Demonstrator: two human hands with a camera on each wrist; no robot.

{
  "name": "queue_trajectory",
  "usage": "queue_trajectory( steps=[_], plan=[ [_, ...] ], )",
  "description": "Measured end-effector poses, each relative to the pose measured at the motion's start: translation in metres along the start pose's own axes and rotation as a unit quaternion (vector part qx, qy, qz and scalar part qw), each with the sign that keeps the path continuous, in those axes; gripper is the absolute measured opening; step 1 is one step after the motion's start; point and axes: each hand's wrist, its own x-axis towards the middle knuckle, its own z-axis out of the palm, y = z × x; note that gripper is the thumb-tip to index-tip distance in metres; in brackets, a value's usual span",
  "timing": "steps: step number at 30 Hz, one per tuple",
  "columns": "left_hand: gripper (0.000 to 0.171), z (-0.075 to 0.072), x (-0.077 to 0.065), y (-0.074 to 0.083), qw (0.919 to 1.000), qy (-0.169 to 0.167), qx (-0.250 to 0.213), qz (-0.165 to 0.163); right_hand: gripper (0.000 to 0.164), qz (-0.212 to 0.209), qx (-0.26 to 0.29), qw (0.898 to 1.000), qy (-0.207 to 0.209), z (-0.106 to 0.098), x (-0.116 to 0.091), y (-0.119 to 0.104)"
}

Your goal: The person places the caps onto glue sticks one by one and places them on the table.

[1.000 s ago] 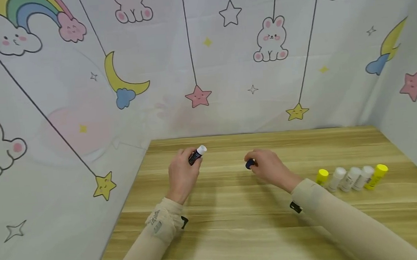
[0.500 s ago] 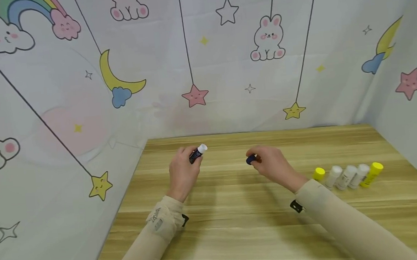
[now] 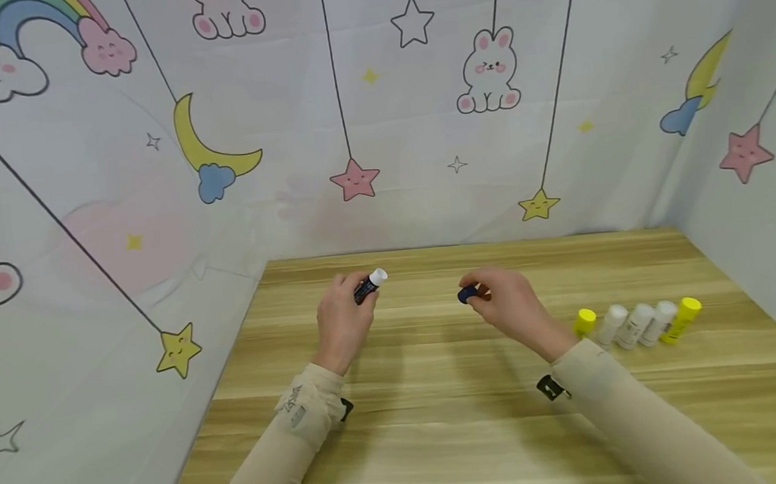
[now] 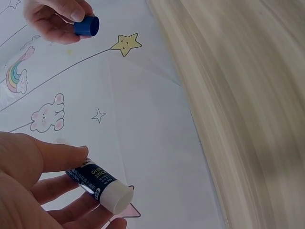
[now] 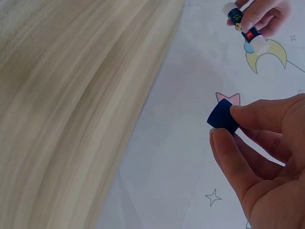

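Observation:
In the head view my left hand (image 3: 344,317) grips a dark blue glue stick (image 3: 366,289) above the table, its white end tilted up and to the right. The left wrist view shows the thumb and fingers round the glue stick (image 4: 97,181), with "GLUE STICK" printed on its label. My right hand (image 3: 512,304) pinches a blue cap (image 3: 467,294) between thumb and fingertips, apart from the glue stick. Seen from the right wrist, the cap (image 5: 224,116) is held at its sides; from the left wrist, the cap's open end (image 4: 94,26) shows.
To the right on the wooden table (image 3: 432,451) stands a row of glue sticks: a yellow one (image 3: 584,322), several white ones (image 3: 636,326) and another yellow one (image 3: 681,319). The right forearm lies close in front of them. A patterned cloth wall (image 3: 419,118) rises behind the table.
The right hand has risen slightly with the cap. The left hand keeps its hold on the glue stick, almost still. The head view has shifted a little to the right.

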Motion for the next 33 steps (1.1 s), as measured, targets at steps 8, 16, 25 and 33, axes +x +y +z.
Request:
queue_trajectory(
  steps=[8, 16, 25, 33],
  plan=[
    [0.030, 0.009, -0.001, 0.000, 0.9999, -0.004, 0.008, 0.010, 0.025, 0.015, 0.031, 0.999, 0.015, 0.006, -0.004, 0.001],
    [0.029, 0.014, -0.001, 0.004, 0.9998, 0.000, 0.011, 0.013, 0.023, 0.023, 0.051, 0.998, 0.030, 0.006, -0.006, -0.002],
    [0.029, 0.020, -0.003, 0.011, 0.9996, -0.003, 0.003, 0.028, 0.023, 0.013, 0.063, 0.997, 0.049, 0.003, -0.005, -0.005],
    [0.030, 0.026, -0.004, 0.014, 0.9993, -0.010, 0.009, 0.035, 0.025, 0.015, 0.072, 0.996, 0.049, 0.003, -0.005, -0.009]
  ],
)
